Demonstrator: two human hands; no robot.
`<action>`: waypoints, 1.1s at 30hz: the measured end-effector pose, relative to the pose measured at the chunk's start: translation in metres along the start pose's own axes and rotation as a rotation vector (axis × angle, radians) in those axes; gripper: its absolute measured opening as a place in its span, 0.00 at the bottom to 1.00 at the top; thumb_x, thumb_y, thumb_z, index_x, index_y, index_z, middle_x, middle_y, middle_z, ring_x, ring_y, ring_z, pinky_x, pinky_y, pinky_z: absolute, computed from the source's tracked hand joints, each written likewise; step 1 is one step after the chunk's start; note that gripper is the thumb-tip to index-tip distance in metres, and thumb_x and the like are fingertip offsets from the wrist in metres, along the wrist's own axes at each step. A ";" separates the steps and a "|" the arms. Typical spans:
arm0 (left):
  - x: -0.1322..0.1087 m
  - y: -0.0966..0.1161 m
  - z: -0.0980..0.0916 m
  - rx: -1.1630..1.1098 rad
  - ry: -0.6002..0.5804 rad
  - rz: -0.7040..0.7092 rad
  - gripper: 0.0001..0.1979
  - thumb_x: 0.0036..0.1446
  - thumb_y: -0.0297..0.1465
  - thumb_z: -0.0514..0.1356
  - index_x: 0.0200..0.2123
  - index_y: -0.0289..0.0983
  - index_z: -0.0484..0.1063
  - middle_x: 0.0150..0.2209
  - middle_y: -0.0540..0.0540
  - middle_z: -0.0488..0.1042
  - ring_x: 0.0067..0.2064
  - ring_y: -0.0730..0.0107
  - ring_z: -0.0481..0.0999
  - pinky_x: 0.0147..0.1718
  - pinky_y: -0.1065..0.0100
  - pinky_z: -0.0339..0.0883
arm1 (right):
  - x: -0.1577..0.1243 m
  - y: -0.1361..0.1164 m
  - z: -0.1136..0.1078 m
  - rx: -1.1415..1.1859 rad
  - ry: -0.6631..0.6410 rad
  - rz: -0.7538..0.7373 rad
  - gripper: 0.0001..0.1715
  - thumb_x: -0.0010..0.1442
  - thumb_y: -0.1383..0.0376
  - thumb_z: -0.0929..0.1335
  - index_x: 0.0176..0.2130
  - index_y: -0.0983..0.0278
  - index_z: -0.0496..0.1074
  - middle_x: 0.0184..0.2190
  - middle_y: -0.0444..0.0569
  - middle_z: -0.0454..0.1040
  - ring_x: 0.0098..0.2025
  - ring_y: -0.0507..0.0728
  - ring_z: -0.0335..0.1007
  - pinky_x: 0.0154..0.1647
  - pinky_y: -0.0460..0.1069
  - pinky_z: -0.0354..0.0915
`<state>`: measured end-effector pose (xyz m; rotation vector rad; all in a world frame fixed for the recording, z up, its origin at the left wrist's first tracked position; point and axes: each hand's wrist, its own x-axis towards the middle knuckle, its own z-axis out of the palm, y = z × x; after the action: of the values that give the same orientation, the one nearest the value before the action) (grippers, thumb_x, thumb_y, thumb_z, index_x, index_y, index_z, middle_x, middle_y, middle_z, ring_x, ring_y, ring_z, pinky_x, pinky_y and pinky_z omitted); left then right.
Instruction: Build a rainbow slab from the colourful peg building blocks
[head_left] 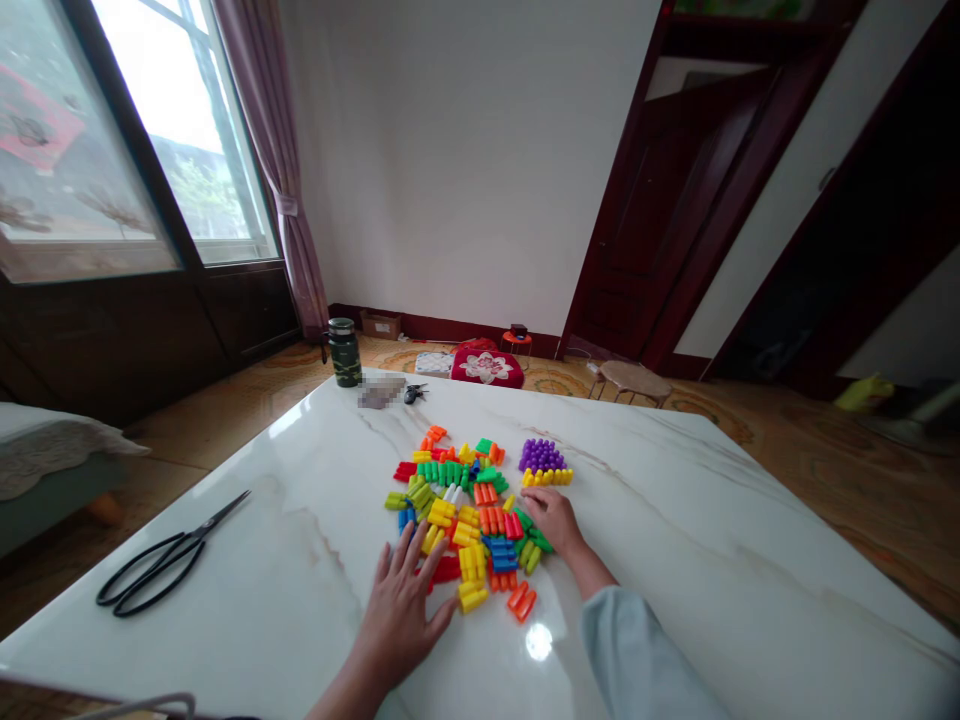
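Spread over the left side of a pile of plastic toy blocks [472,560] is my left hand [401,610], open, its fingertips by yellow blocks [433,541] and a red one. My right hand [553,517] is closed, with fingers together and pointing left, just in front of a row of yellow blocks [546,478]. Whether anything is between those fingers is hidden. Behind the yellow row stands a tight group of purple blocks [541,455]. Green, orange, blue, red and white blocks lie mixed in the pile, and a small yellow block [508,503] sits left of my right fingertips.
Black-handled scissors [161,568] lie on the left of the white marble-patterned table [675,560]. A camouflage bottle [345,353], a blurred-out item [381,391] and a small dark tool [413,393] are at the far left edge. Beyond stand stools [634,380] and a red cushion [487,368].
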<state>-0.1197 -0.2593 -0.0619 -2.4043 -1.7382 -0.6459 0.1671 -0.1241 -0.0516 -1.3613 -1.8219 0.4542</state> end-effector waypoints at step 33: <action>0.003 0.008 -0.013 -0.056 -0.041 -0.039 0.34 0.56 0.43 0.58 0.65 0.46 0.55 0.68 0.42 0.51 0.68 0.47 0.48 0.61 0.40 0.47 | -0.065 -0.118 0.005 -0.215 -0.299 -0.140 0.27 0.52 0.68 0.69 0.52 0.59 0.72 0.49 0.50 0.73 0.51 0.59 0.66 0.55 0.53 0.61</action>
<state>-0.1148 -0.2640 -0.0477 -2.4423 -1.8114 -0.6628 0.0956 -0.2252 0.0019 -1.3511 -2.2496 0.4140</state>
